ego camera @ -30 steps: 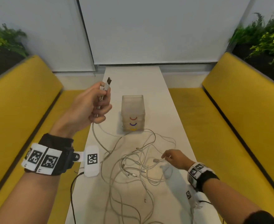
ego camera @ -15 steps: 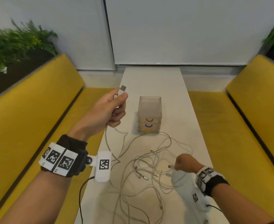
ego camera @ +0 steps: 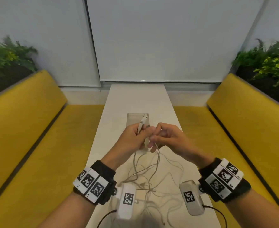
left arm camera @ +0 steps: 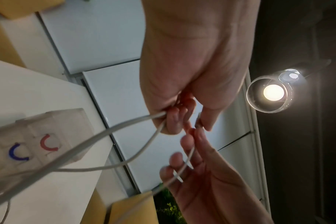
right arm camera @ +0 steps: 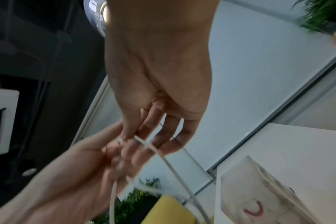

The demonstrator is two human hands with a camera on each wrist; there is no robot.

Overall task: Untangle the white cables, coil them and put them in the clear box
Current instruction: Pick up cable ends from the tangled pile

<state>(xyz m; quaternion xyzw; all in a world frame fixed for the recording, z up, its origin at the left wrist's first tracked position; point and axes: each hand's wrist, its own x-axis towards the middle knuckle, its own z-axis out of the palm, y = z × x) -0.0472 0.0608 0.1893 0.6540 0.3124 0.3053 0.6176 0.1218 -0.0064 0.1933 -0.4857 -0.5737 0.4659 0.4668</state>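
My left hand (ego camera: 139, 136) is raised in front of the clear box (ego camera: 136, 120) and grips a white cable (ego camera: 141, 125), whose USB plug (ego camera: 145, 116) sticks up past the fingers. In the left wrist view its fingers (left arm camera: 171, 121) curl round two strands of that cable (left arm camera: 125, 125). Just to its right, my right hand (ego camera: 154, 139) pinches a thin white cable (ego camera: 157, 150) that hangs down to the tangle of white cables (ego camera: 149, 183) on the table. The right wrist view shows this cable (right arm camera: 146, 144) crossing my fingers (right arm camera: 155, 130). The hands hide the box's front.
The narrow white table (ego camera: 137, 96) runs away from me between two yellow benches (ego camera: 28, 122) (ego camera: 244, 116). The clear box (left arm camera: 48, 136) has red and blue arcs on its drawers. Plants (ego camera: 270, 65) stand behind both benches. A lamp (left arm camera: 273, 92) hangs overhead.
My right hand has risen from the tangle on the table, carrying a cable end up beside my left hand. The left hand has moved toward the centre, in front of the box.
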